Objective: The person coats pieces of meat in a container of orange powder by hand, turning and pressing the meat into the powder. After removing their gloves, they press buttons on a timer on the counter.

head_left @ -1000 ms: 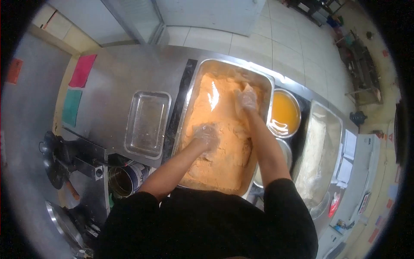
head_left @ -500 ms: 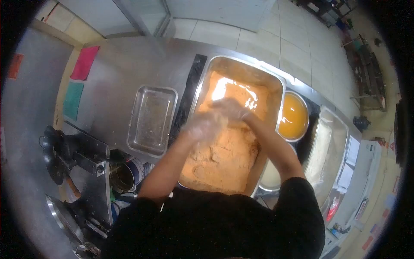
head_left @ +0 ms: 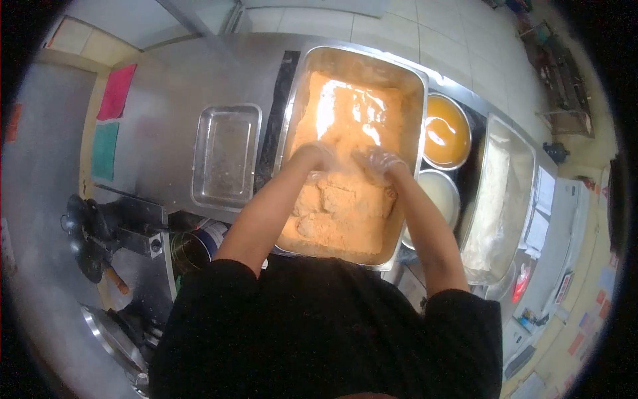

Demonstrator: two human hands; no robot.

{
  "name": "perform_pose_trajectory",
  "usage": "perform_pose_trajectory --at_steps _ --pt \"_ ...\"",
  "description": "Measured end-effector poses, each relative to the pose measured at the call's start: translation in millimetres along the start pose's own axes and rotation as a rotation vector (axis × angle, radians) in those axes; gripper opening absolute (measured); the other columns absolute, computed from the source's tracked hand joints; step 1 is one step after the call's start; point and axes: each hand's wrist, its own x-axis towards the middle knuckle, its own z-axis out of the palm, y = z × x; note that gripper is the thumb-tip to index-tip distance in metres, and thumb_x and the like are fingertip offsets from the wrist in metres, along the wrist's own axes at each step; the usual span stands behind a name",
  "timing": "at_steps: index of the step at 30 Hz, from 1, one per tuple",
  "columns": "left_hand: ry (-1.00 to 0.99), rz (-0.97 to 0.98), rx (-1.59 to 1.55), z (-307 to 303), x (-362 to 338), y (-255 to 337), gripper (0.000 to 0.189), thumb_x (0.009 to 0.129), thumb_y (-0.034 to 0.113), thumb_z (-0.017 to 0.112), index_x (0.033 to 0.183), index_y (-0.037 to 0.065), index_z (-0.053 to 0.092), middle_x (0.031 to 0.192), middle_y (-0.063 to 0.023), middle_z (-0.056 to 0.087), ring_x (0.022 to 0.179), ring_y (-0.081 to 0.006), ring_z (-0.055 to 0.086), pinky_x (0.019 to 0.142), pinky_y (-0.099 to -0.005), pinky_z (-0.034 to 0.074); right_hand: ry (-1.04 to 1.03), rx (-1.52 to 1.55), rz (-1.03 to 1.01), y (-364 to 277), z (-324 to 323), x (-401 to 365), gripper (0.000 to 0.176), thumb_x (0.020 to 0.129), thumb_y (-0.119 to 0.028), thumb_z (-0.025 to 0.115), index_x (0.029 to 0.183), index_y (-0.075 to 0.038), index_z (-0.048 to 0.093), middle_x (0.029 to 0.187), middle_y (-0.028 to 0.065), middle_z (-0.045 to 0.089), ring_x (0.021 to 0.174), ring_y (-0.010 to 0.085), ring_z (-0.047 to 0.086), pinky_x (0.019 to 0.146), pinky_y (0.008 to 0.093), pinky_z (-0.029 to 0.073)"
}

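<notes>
Orange powder (head_left: 349, 229) fills a deep steel pan (head_left: 420, 126) in front of me, smooth and shiny toward the far end and lumpy toward my body. Both hands wear clear gloves and reach into the pan. My left hand (head_left: 321, 159) is at the left middle of the powder, its fingers blurred and partly sunk or hidden. To its right, my right hand (head_left: 380, 163) touches the powder, fingers pointing inward and also smeared by motion. Whether either hand grips anything cannot be made out.
A shallow steel tray (head_left: 227, 156) lies left of the pan. On the right are a bowl of orange liquid (head_left: 446, 131), a bowl of pale liquid (head_left: 435, 196) and a long pan of white powder (head_left: 488, 199). A wok (head_left: 83, 233) stands at lower left.
My hands have moved apart, from close together above the powder to separate places down in it. The view has shifted, so the pan appears higher.
</notes>
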Motion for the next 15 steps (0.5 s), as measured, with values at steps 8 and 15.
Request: perform_pose_trajectory --at_steps 8,15 --pt "0.186 0.053 0.017 43.8 -5.4 -23.4 0.056 0.098 0.050 0.061 0.136 0.010 0.069 0.141 -0.0164 0.067 0.130 -0.0363 0.062 0.108 -0.0476 0.049 0.013 0.378 0.156 -22.0 17.5 14.4 0.060 0.108 -0.053 0.036 0.143 -0.013 0.063 0.150 0.0189 0.059 0.139 0.0360 0.055 0.115 0.0462 0.042" --pt "0.237 0.109 0.275 23.7 -21.8 -30.0 0.034 0.089 0.028 0.066 0.107 0.002 0.079 0.121 -0.0209 0.075 0.112 -0.0360 0.073 0.097 -0.0457 0.057 0.020 0.053 0.139 -27.0 -44.0 -51.0 0.041 0.107 -0.038 0.045 0.120 -0.017 0.077 0.137 0.0183 0.068 0.125 0.0355 0.064 0.103 0.0445 0.051"
